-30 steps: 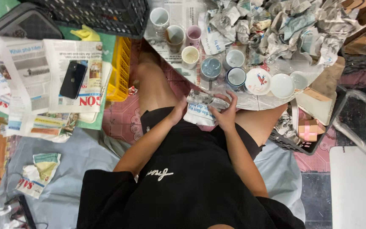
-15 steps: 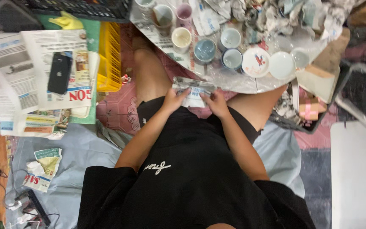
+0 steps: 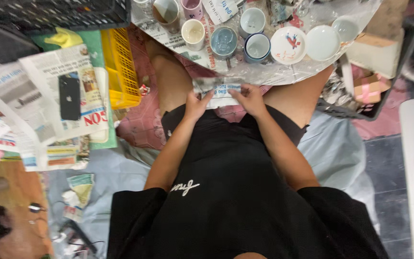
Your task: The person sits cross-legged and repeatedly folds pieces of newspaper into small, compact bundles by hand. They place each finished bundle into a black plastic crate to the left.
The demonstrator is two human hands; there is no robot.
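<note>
So both hands are down in the lap, working a newspaper-wrapped bundle (image 3: 220, 91) that sits right at the near edge of the round table (image 3: 283, 76). Left hand (image 3: 196, 104) has its fingers curled onto the left side of the bundle, right hand (image 3: 250, 100) is pressed onto the right side, thumbs on top. Both hands are closed onto the paper, one at each end, not touching each other. What's inside the wrapping is hidden, can't tell.

Table is covered with newsprint and clear plastic and loaded with crockery: a cream cup (image 3: 193, 33), a blue-grey cup (image 3: 224, 42), a darker blue cup (image 3: 257, 47), a white saucer with a red design (image 3: 288, 44), a plain pale bowl (image 3: 322, 42). All of it sits beyond the bundle, near but apart from it.

Off to the person's left on the floor: a yellow plastic crate (image 3: 118, 67), spread newspapers (image 3: 49, 76) and a black phone (image 3: 69, 98) lying on top of them.
</note>
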